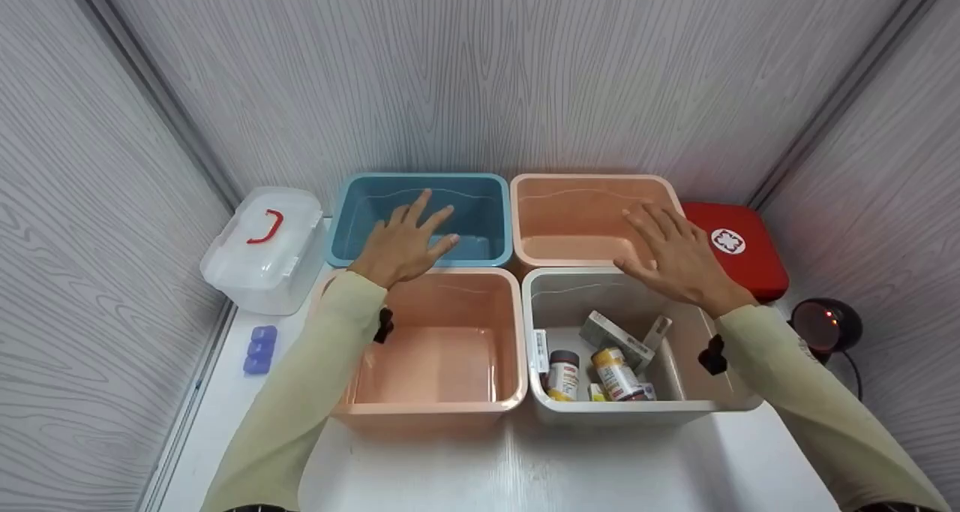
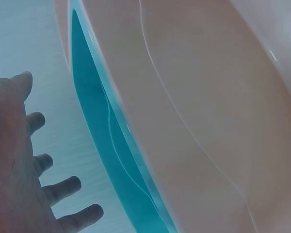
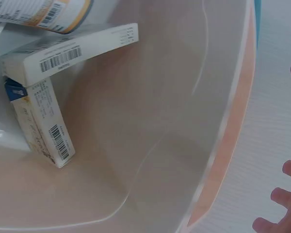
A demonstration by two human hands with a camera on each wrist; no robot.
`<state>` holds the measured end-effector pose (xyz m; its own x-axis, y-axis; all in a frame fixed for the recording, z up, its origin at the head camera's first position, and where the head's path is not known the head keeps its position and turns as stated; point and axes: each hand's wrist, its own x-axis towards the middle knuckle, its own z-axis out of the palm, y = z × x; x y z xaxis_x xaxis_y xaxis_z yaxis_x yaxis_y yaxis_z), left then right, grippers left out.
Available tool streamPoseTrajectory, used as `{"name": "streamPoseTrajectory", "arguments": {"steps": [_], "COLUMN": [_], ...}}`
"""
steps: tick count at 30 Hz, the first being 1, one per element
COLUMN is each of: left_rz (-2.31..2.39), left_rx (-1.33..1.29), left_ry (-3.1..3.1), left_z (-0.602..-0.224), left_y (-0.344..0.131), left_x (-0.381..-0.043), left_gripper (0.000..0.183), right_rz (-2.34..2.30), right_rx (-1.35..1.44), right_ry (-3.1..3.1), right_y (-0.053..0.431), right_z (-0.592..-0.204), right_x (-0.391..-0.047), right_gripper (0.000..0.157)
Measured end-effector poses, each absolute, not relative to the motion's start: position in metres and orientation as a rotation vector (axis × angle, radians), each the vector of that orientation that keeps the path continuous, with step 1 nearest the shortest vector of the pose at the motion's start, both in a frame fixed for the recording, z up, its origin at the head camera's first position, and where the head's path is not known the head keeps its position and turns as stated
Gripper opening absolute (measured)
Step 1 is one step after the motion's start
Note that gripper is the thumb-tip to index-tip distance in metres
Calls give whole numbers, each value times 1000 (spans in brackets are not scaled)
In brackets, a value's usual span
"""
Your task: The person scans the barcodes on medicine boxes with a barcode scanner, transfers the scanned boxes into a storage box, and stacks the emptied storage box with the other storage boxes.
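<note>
My left hand (image 1: pixel 405 245), fingers spread, hovers over the front edge of the blue bin (image 1: pixel 337 230) and holds nothing. The right hand (image 1: pixel 675 257) is spread too, above the meeting edges of the back pink bin (image 1: pixel 592 180) and the grey-white bin (image 1: pixel 637 407). Inside the grey-white bin lie two pill bottles (image 1: pixel 563 377) with white and yellow labels and several small medicine boxes (image 1: pixel 615 339). In the right wrist view a white carton (image 3: pixel 68 53) rests against another carton (image 3: pixel 41 121). The front pink bin (image 1: pixel 427 362) stands below my left wrist.
A clear lidded box (image 1: pixel 259 264) with a red handle stands at the left, a purple pill organizer (image 1: pixel 260 349) in front of it. To the right are a red first-aid case (image 1: pixel 739 245) and a black round device (image 1: pixel 825 324) with a cable. Panels enclose the white table (image 1: pixel 480 474).
</note>
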<state>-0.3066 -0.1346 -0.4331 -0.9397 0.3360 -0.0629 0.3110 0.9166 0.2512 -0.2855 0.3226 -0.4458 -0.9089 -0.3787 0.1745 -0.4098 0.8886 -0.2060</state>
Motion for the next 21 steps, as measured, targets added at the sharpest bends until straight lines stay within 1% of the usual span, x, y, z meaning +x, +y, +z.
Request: {"name": "streamPoseTrajectory", "arguments": {"steps": [9,17,21], "left_rz": [286,212,179], "left_rx": [722,955,1082], "left_ry": [2938,2895,2875], "left_z": [-432,-436,-440], "left_y": [-93,-69,-61], "left_x": [-288,-270,-260], "left_gripper": [68,65,63], "right_rz": [331,343,369], "right_rx": [784,933,1083], "right_ry": [-2972,-3040,-3001], "right_y": [318,309,303], "right_z": [-452,-455,-457], "right_x": [-268,-259,-258], "right_gripper": [78,67,63]}}
